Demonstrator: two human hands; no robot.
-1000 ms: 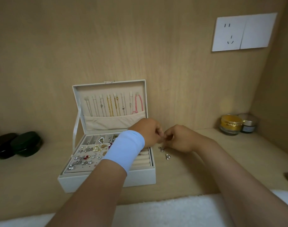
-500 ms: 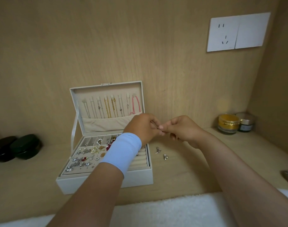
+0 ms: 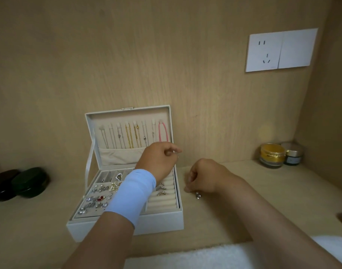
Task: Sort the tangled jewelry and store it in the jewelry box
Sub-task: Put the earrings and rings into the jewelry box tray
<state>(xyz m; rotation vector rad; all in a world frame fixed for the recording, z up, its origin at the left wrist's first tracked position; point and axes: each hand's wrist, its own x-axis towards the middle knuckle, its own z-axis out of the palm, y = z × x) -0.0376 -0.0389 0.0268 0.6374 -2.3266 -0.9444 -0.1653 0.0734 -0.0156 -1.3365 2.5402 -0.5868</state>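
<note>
The white jewelry box point(image 3: 127, 227) stands open on the wooden shelf. Necklaces point(image 3: 132, 136) hang inside its upright lid, earrings point(image 3: 97, 199) fill the left compartments, and rings point(image 3: 161, 189) sit in the cushion rolls on the right. My left hand point(image 3: 159, 159), with a light blue wristband, hovers over the back right of the box and pinches a tiny silver piece point(image 3: 174, 152) at its fingertips. My right hand point(image 3: 202, 177) is curled, its fingertips down on the shelf just right of the box. A small silver earring point(image 3: 197, 195) lies loose beside those fingertips.
Two dark round cases point(image 3: 29, 181) sit at the far left. A gold jar point(image 3: 272, 155) and a smaller silver-lidded jar point(image 3: 293, 154) stand in the back right corner. A white towel point(image 3: 195, 257) lies along the front edge. A wall socket point(image 3: 279, 50) is above.
My hands, pinched together over the shelf before, have come apart. The left hand moved back over the box with the tiny piece, and the right hand dropped to the shelf by the loose earring.
</note>
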